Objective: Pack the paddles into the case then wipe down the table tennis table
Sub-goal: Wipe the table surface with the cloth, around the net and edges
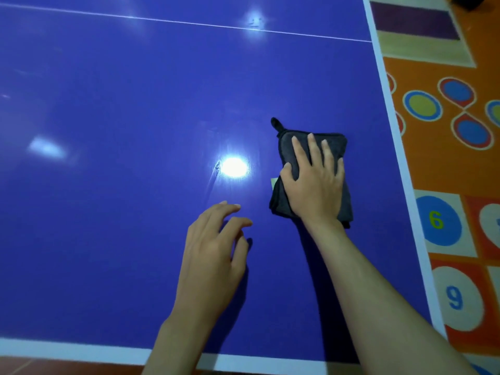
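Observation:
A folded dark grey cloth [332,143] with a small hanging loop lies on the blue table tennis table [121,104], toward its right side. My right hand [313,182] lies flat on the cloth, fingers straight and spread, thumb over the cloth's left edge. My left hand [216,247] hovers just above the table to the left of the cloth, fingers loosely curled, holding nothing. No paddles or case are in view.
The table's white right edge line [397,147] and near edge line [81,350] border the surface; a thin white centre line [189,23] crosses the far part. Beyond the right edge lies an orange floor mat [454,163] with numbered circles. Lamp glare [234,167] reflects near the cloth.

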